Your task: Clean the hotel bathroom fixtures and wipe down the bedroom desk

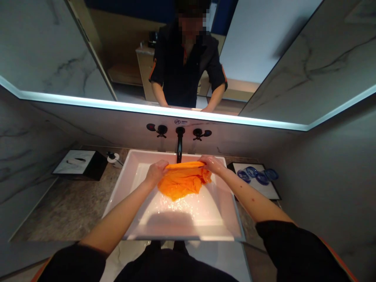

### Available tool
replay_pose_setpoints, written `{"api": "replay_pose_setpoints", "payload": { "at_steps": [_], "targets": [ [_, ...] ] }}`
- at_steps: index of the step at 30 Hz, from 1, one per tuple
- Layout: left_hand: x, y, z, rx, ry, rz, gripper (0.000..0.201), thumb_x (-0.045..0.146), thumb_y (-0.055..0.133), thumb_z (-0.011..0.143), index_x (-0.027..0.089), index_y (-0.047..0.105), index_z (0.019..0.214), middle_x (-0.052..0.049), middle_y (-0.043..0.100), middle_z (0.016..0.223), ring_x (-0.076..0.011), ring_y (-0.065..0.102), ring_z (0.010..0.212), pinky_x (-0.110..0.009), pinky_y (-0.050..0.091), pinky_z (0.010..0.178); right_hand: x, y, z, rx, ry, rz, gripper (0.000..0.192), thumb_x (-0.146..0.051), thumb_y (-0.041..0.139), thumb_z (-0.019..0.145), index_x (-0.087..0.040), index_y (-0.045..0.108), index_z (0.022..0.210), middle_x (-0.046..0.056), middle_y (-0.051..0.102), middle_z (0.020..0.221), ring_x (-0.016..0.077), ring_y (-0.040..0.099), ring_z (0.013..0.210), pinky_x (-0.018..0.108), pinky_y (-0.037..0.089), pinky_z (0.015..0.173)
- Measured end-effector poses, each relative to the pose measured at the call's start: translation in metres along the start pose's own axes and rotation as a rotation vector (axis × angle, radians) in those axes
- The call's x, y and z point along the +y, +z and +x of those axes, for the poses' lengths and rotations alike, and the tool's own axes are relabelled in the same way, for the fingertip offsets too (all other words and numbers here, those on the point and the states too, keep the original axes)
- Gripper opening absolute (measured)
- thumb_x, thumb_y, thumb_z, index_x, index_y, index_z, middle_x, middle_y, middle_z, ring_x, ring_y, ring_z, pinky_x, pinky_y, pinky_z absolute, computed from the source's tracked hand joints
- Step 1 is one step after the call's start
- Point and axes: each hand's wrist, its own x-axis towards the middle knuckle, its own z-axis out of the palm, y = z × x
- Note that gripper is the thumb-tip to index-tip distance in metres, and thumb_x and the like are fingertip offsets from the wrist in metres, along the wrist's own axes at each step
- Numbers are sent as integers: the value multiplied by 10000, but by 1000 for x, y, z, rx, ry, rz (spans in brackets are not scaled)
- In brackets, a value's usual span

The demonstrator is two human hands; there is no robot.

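An orange cloth (182, 182) hangs stretched between my hands over the white washbasin (138, 231), its lower part drooping in wet folds. My left hand (156, 172) is closed on the cloth's upper left corner. At the upper right edge, my right hand (212, 164) pinches the same cloth. Directly behind it, the black spout (179, 147) comes down from the wall, its tip close to the cloth's top edge. Glittering water lies on the basin floor below. Whether water is running from the spout is hidden by the cloth.
Two black tap handles (161, 131) flank the spout. Left of the basin stand a tissue box (101, 168) and a small white bottle (114, 159). On the right, a tray (272, 192) carries several blue-lidded cups (262, 177). A lit mirror (123, 58) reflects a person in dark clothes.
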Motion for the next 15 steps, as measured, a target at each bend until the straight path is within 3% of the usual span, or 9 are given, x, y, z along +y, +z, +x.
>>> {"api": "replay_pose_setpoints", "payload": {
  "at_steps": [5,8,11,13,15],
  "targets": [
    [54,-63,20,91,178,454,96,165,635,925,182,706,861,-62,636,885,-219,570,833,-304,387,753,-23,-50,29,182,64,25,112,-174,743,820,-178,821,900,52,762,891,191,653,833,264,466,786],
    [86,-89,26,151,213,485,129,155,607,953,167,734,939,-55,618,916,-204,557,836,-304,383,763,-38,-92,39,270,56,23,94,-216,789,784,-174,819,863,23,745,808,156,608,727,253,433,719],
    [105,-109,28,190,241,489,178,151,578,968,150,748,1021,-66,617,960,-205,569,891,-306,398,801,-49,-132,41,286,-45,-8,82,-253,781,786,-174,802,787,-1,710,728,131,570,680,247,410,706],
    [111,-118,27,192,259,484,206,158,559,972,150,748,1054,-68,624,967,-206,577,912,-306,410,824,-51,-149,40,262,-116,21,131,-299,754,812,-182,797,772,-7,706,726,131,579,696,248,414,724],
    [109,-122,25,161,272,478,224,183,544,976,167,748,1066,-61,648,968,-202,587,912,-302,422,841,-47,-153,39,223,-142,83,153,-323,734,828,-189,807,811,2,727,782,138,603,727,253,429,741]
  ]
}}
